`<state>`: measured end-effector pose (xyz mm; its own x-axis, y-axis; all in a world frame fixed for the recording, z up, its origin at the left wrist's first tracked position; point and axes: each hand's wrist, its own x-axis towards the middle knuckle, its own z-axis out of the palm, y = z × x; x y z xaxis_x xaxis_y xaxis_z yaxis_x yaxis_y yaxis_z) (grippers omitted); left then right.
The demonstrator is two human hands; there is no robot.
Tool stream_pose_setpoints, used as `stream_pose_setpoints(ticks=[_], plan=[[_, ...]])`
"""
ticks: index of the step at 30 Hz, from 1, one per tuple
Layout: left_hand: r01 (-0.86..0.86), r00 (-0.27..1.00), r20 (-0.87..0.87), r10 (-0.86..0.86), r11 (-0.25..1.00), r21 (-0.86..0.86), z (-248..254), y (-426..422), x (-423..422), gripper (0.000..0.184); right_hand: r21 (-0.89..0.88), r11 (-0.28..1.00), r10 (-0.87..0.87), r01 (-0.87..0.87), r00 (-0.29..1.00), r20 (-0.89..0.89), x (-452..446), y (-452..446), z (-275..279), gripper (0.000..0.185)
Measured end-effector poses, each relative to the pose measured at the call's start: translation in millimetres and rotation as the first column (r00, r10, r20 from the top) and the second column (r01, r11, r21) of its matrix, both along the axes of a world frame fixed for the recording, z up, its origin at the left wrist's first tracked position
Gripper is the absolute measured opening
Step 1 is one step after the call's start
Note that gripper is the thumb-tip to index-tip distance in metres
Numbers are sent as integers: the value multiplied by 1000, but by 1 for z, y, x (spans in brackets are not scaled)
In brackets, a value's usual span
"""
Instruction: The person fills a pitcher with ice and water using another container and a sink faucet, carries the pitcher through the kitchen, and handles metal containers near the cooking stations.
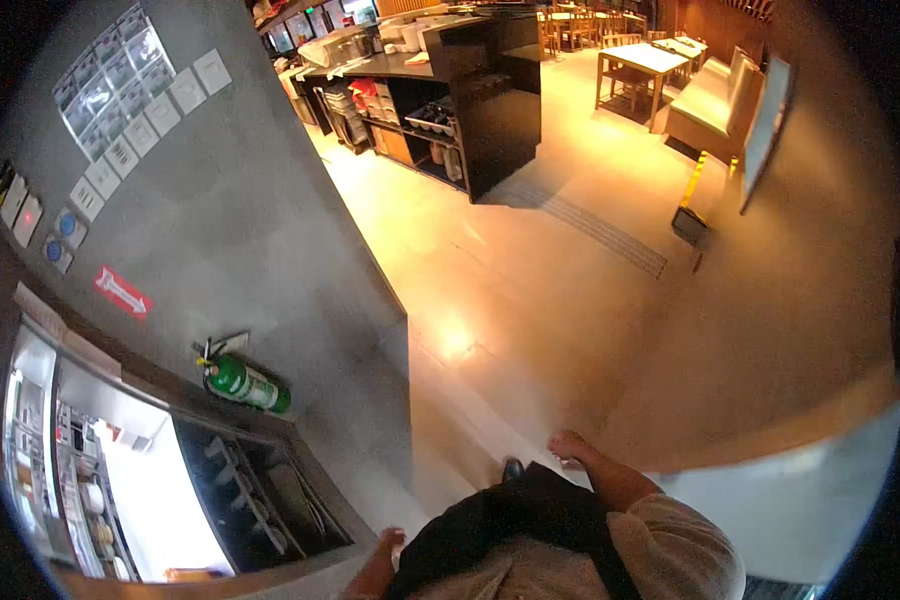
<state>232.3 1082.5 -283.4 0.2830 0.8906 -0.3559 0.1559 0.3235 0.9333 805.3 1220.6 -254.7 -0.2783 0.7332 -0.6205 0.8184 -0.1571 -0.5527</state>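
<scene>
My right hand hangs low in front of my body at the bottom centre, over the floor. Its fingers look curled, but whether anything small is in them is too blurred to tell. My left hand is beside my dark apron at the bottom, its fingers mostly hidden. The tip of a dark shoe shows between the hands. Neither hand visibly touches any object about it.
A grey wall with a green fire extinguisher is at left, above a lit opening with shelves. Ahead stand a black counter, a white table, a bench and a yellow-striped stand on the floor.
</scene>
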Motion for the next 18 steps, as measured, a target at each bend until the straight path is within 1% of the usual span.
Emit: stream_pose_setpoints(ticks=[1,2,3,4,5,6,8,10,11,12,13,14,15,16,17,18], plan=[[-16,979,-202,29,998,63,5,-1,0,25,229,955,173,-189,981,87,-10,33,15,26],[-49,964,-256,73,994,99,10,3,-1,26,254,961,106,-112,994,36,-19,59,35,25],[-85,962,-243,123,983,161,11,5,1,28,275,961,41,-36,999,-14,-22,85,48,25],[-98,926,-365,96,995,13,13,18,-4,26,258,965,69,-48,995,-71,-23,110,50,25],[-96,913,-405,42,989,-115,11,41,-8,25,243,968,95,-62,987,-128,-25,132,51,26],[-92,901,-435,-3,976,-198,10,66,-8,23,224,972,112,-75,981,-160,-23,158,42,26],[-61,877,-475,-78,961,-269,1,124,-13,20,168,981,133,-98,970,-205,-16,202,21,26],[37,847,-506,-164,967,-252,-3,198,-18,17,-92,996,-3,-10,990,-144,8,226,-47,26],[110,823,-527,-212,970,-218,-2,244,-21,16,-289,952,-120,104,992,-39,18,248,-85,26],[248,776,-566,-279,960,-132,-7,288,-25,14,-251,965,-72,74,997,18,15,262,-78,27],[450,691,-643,-330,892,26,-15,335,-28,13,-218,975,-17,34,997,81,17,268,-56,27],[636,592,-744,-310,746,195,-23,384,-30,12,-186,983,35,-9,989,141,21,272,-33,28],[724,519,-826,-221,627,287,-26,431,-27,10,-153,987,84,-53,976,199,22,276,-7,30],[734,443,-896,-24,583,347,-28,470,-21,14,-121,988,128,-100,958,255,23,285,12,31],[748,375,-925,-63,610,262,-24,514,-14,18,-87,985,168,-148,936,308,20,303,21,33],[756,303,-947,-106,631,171,-14,563,-4,21,-81,986,162,-143,935,315,22,313,21,33]])
